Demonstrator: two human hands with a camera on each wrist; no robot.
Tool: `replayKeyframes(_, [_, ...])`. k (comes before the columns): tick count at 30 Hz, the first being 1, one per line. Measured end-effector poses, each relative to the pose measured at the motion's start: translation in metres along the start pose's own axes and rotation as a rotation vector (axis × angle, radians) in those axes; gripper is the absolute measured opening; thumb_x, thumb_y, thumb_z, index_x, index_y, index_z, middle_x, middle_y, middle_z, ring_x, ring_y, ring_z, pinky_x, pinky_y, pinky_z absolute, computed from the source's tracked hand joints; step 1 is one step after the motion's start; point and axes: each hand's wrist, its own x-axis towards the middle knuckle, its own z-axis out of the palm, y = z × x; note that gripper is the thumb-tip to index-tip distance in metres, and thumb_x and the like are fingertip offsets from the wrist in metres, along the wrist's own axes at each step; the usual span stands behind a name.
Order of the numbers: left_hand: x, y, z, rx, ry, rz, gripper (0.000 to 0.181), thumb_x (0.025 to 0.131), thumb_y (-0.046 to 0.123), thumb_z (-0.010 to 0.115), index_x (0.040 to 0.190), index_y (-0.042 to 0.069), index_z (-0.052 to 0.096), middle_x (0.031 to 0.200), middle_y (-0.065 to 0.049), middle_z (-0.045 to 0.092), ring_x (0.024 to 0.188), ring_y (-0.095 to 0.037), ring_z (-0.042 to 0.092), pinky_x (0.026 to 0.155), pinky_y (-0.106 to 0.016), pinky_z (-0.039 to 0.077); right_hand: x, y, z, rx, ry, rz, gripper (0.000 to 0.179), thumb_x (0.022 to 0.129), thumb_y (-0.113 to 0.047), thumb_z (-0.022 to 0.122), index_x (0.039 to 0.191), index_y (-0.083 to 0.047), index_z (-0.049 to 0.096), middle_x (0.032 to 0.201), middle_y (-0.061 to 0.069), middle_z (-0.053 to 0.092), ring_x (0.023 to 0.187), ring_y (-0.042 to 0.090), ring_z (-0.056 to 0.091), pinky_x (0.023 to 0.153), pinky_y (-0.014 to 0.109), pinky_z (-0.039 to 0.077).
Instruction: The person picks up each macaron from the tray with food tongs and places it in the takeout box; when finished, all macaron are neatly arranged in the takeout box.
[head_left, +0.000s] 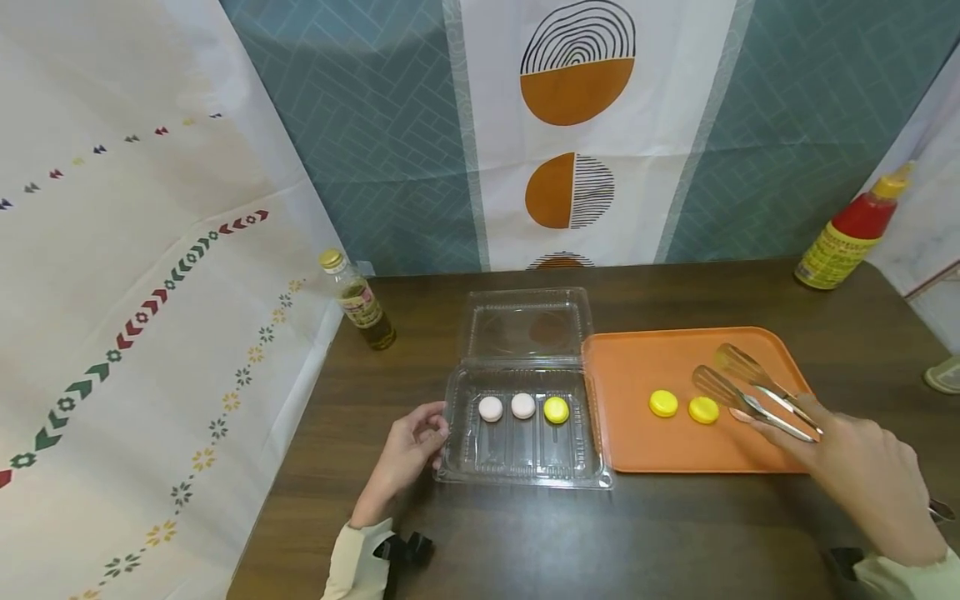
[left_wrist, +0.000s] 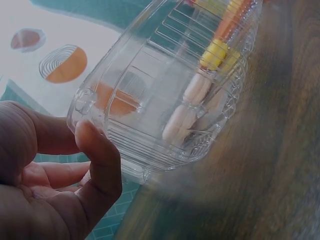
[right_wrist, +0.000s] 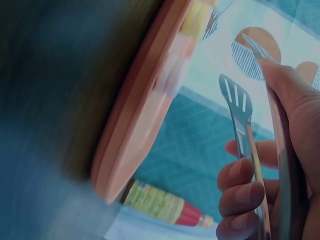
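Note:
My left hand [head_left: 414, 443] pinches the left edge of a clear plastic clamshell box [head_left: 517, 467], as the left wrist view shows close up. The box's lid [head_left: 525, 323] is folded back. Inside stand two pale pink macarons [head_left: 491, 408] and a yellow macaron [head_left: 556, 410] in a row. My right hand [head_left: 862, 458] grips metal tongs [right_wrist: 239, 107], their slotted tips spread apart with nothing between them. The tongs hang over an orange tray [head_left: 637, 358], just right of two yellow macarons [head_left: 663, 403]. In the right wrist view, a blurred pale shape [right_wrist: 170, 75] shows on the tray.
An oil bottle [head_left: 360, 304] with a yellow cap stands at the back left of the dark wooden table [head_left: 525, 542]. A red and yellow squeeze bottle [head_left: 847, 237] stands at the back right. Patterned cloth [head_left: 390, 125] hangs behind. The tray's left edge meets the box.

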Motion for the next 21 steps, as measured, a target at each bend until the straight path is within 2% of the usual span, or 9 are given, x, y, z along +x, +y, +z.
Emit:
replayKeyframes(2, [0.0,0.0,0.0,-0.001,0.003,-0.002,0.04,0.095,-0.013,0.057,0.135,-0.018,0.049,0.093,-0.016,0.058,0.061,-0.013,0.053,0.049,-0.022,0.047,-0.003,0.005,0.0,-0.008,-0.001,0.003,0.051,0.082,-0.045,0.08,0.117,-0.013,0.064,0.059,0.008,0.051,0.043,0.037,0.046,0.031,0.05,0.03])
replayKeyframes(3, [0.0,0.0,-0.001,0.003,0.004,-0.003,0.041,0.095,-0.013,0.057,0.135,-0.018,0.049,0.093,-0.016,0.058,0.06,-0.013,0.053,0.049,-0.022,0.047,-0.004,0.006,-0.001,0.028,0.013,0.052,0.06,0.075,-0.054,0.083,0.107,-0.009,0.063,0.053,0.009,0.047,0.042,0.038,0.046,0.031,0.051,0.029])
replayKeyframes(8, [0.001,-0.001,-0.001,0.012,0.006,-0.007,0.04,0.095,-0.013,0.057,0.135,-0.016,0.049,0.093,-0.017,0.058,0.059,-0.013,0.052,0.049,-0.022,0.047,-0.009,0.015,0.0,0.007,0.032,0.055,0.056,0.073,-0.053,0.085,0.091,-0.01,0.053,0.049,0.003,0.037,0.038,0.032,0.039,0.03,0.046,0.027])
replayKeyframes(12, [0.0,-0.001,0.0,0.017,0.002,-0.014,0.04,0.096,-0.013,0.057,0.135,-0.016,0.049,0.093,-0.018,0.058,0.059,-0.013,0.052,0.049,-0.023,0.047,-0.017,0.019,0.001,0.011,-0.005,0.087,0.058,0.077,-0.056,0.081,0.096,-0.009,0.053,0.05,0.003,0.039,0.039,0.033,0.041,0.03,0.049,0.028])
replayKeyframes(16, [0.001,0.0,-0.001,0.026,-0.003,-0.002,0.04,0.096,-0.012,0.057,0.135,-0.017,0.049,0.093,-0.018,0.058,0.059,-0.013,0.052,0.049,-0.023,0.048,-0.025,0.025,0.003,-0.024,0.016,0.047,0.061,0.081,-0.061,0.075,0.102,-0.008,0.052,0.049,0.001,0.036,0.038,0.031,0.04,0.03,0.049,0.028])
replayKeyframes(19, [0.001,0.001,-0.001,0.021,-0.004,0.006,0.04,0.096,-0.012,0.057,0.134,-0.017,0.049,0.093,-0.017,0.058,0.06,-0.012,0.053,0.049,-0.023,0.048,-0.029,0.028,0.003,-0.023,0.033,0.049,0.064,0.082,-0.064,0.072,0.106,-0.008,0.052,0.048,0.004,0.038,0.038,0.035,0.04,0.032,0.053,0.028])
replayKeyframes(20, [0.001,0.001,-0.001,0.018,-0.003,0.004,0.04,0.096,-0.012,0.057,0.134,-0.017,0.049,0.093,-0.017,0.058,0.06,-0.012,0.053,0.049,-0.022,0.048,-0.03,0.029,0.004,-0.047,0.039,0.018,0.063,0.087,-0.069,0.062,0.107,-0.01,0.052,0.049,0.004,0.037,0.037,0.035,0.039,0.031,0.054,0.029])
replayKeyframes(21, [0.001,0.001,-0.001,0.018,-0.002,0.0,0.039,0.096,-0.013,0.057,0.134,-0.017,0.049,0.093,-0.016,0.058,0.06,-0.012,0.053,0.049,-0.022,0.048,-0.031,0.03,0.005,-0.051,0.041,0.009,0.064,0.087,-0.07,0.06,0.108,-0.01,0.053,0.049,0.005,0.036,0.037,0.035,0.039,0.031,0.054,0.029])
